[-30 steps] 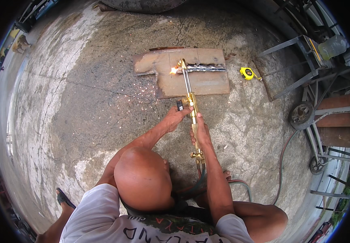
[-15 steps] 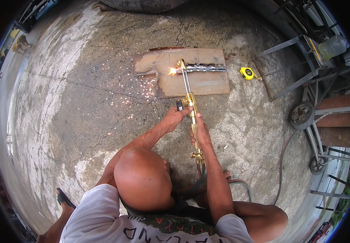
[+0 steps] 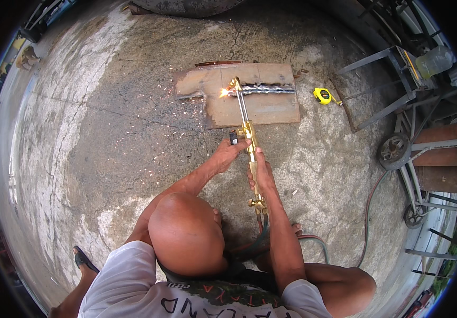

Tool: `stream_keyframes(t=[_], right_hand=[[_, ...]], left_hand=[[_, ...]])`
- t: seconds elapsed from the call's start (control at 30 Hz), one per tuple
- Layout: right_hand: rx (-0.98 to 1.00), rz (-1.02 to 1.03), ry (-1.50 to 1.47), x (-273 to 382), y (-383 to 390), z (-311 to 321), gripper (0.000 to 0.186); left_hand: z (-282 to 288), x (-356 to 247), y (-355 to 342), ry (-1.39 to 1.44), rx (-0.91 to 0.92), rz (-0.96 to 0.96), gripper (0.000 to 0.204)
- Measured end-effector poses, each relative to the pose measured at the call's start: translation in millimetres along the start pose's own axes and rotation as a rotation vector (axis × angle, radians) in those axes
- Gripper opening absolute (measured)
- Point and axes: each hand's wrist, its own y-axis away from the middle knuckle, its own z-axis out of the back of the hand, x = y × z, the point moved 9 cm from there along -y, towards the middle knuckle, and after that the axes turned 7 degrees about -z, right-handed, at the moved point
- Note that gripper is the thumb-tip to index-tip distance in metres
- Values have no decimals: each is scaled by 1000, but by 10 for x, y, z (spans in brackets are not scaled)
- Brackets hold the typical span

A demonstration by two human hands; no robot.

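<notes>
My left hand (image 3: 229, 153) grips the front of a brass cutting torch (image 3: 248, 135), with a small black object (image 3: 233, 138) beside its fingers. My right hand (image 3: 262, 172) is wrapped round the torch handle lower down. The torch's long tubes reach to its head (image 3: 235, 84) over a rusty steel plate (image 3: 257, 114). A bright flame with sparks (image 3: 224, 93) burns at the left end of a dark, silvery molten-looking track (image 3: 268, 88) running across the plate to its right edge. Red and green hoses (image 3: 318, 241) run from the torch's rear.
A yellow tape measure (image 3: 322, 96) lies right of the plate. At the right stand a metal frame (image 3: 377, 114) and a wheeled cart (image 3: 393, 151). A rusty strip (image 3: 218, 63) lies behind the plate, a large dark round object (image 3: 186, 7) farther back. A tan animal (image 3: 27, 57) is far left.
The torch head and flame have crept a few pixels to the left along the plate. The scattered sparks on the floor look dimmer now. Both hands keep nearly the same places.
</notes>
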Motion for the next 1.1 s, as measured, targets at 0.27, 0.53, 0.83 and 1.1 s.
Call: stream_keyframes(t=[0.27,0.53,0.83,1.1], right_hand=[[-14,-11,3,-14,-17,9,79],[4,-5,12,2,-15,-13,78],[-3,-14,13,-18,-32,-3,79],[6,-19,-3,-12,-16,-24,78]], left_hand=[[-32,-68,45,35,9,-27,49],[-2,-59,45,10,-14,-2,51],[-28,-121,71,23,5,-40,51],[6,-72,62,24,-11,-6,50]])
